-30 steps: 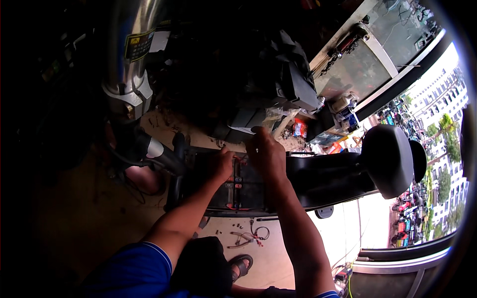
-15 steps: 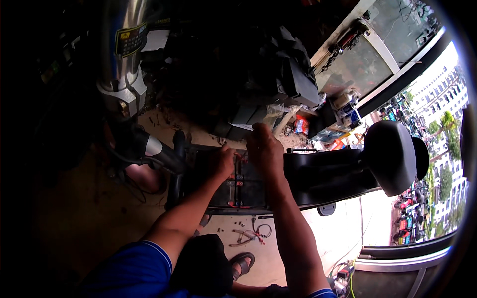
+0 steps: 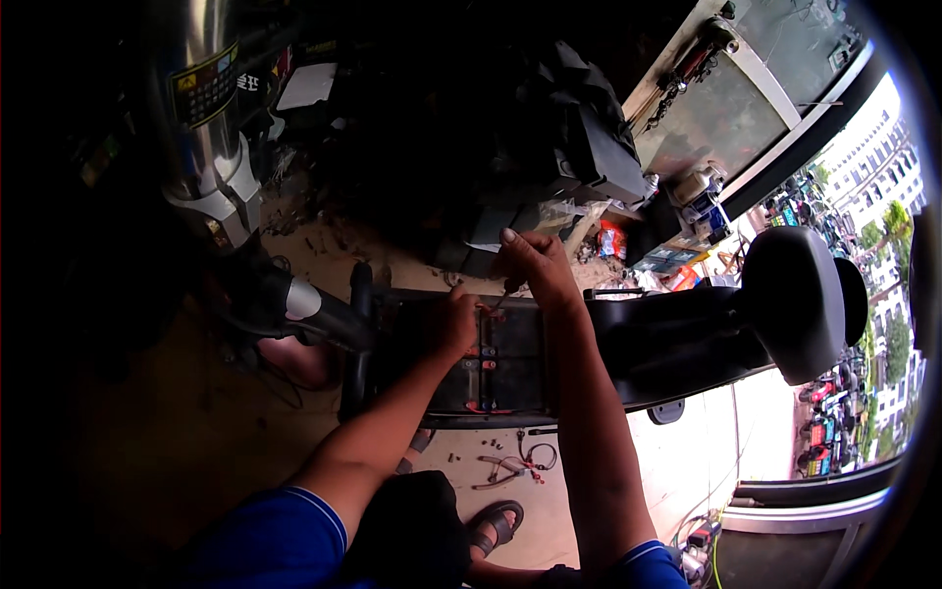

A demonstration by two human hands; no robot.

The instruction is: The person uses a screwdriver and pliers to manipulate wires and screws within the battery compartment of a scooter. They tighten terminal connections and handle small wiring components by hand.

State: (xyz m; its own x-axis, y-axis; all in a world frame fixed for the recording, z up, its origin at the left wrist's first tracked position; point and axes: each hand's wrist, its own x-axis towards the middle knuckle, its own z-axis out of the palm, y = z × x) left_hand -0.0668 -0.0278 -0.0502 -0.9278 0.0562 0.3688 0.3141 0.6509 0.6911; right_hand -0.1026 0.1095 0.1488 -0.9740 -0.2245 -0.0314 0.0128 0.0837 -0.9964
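Observation:
My right hand (image 3: 538, 265) is pinched on a thin tool (image 3: 507, 294), likely a screwdriver, whose shaft points down at the top terminals of black batteries (image 3: 515, 378) in an open scooter deck (image 3: 422, 412). My left hand (image 3: 453, 324) is closed at those same terminals, just left of the shaft; what its fingertips grip is too small to make out. Lower on the batteries, red terminal pieces (image 3: 488, 365) sit along the middle.
A scooter seat (image 3: 790, 299) is at right, a steering tube (image 3: 314, 309) at left. Cables and pliers (image 3: 500, 471) lie on the floor near my feet. Dark boxes (image 3: 603, 157) and clutter line the back; a glass door (image 3: 726, 118) and street are at right.
The view has shifted, so the scene sits further right. My right hand has risen and turned, revealing the thin shaft under it. My left hand stays at the terminals.

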